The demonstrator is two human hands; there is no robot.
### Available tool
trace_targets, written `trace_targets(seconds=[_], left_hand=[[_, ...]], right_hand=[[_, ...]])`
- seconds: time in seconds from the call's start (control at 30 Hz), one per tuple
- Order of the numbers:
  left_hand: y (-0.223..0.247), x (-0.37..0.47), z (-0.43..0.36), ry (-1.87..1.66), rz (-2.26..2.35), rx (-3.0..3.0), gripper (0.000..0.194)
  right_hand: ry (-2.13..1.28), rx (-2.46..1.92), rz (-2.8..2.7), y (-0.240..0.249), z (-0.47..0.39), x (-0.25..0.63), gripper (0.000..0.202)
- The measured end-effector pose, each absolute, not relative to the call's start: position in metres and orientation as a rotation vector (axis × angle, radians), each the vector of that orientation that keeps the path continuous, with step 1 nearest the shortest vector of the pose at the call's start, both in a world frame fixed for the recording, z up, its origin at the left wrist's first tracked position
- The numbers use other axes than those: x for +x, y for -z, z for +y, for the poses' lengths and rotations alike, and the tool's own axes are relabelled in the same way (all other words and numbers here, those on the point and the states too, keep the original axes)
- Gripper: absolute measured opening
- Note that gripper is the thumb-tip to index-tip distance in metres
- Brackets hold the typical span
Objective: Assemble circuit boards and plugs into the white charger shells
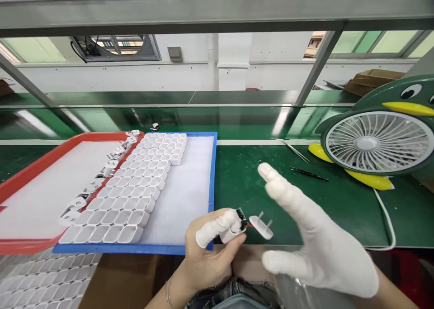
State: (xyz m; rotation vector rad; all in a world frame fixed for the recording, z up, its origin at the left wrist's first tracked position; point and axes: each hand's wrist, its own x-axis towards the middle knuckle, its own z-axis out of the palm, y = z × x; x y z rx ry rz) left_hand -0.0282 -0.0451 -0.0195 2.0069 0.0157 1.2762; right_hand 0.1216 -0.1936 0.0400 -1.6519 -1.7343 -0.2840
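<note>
The left hand [206, 250] pinches a small white plastic charger shell with its pronged plug cap [261, 226] attached, while the white-gloved right hand [315, 241] hovers spread open over the green table [339, 205].

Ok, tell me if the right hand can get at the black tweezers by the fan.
Probably yes: the right hand is open and raised, and only bare green mat lies between it and the black tweezers.

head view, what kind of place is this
Probably an electronics assembly line: rows of white charger shells on a blue tray, tweezers on the green bench, a plug piece by the left hand.
</note>
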Motion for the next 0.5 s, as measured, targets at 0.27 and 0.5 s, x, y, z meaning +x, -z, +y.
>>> trace_targets(seconds=[0.27, 0.5], left_hand=[[0.029, -0.02, -0.061, -1.25, 0.167, 1.597, 0.046], [0.001, -0.023, -0.05, -1.08, -0.043, 1.808, 0.032]], right_hand=[[0.435, -1.304, -1.426, 0.016, -0.156, 0.101, 0.04], [0.419, -1.206, -1.619, -0.007, -0.154, 0.107, 0.015]])
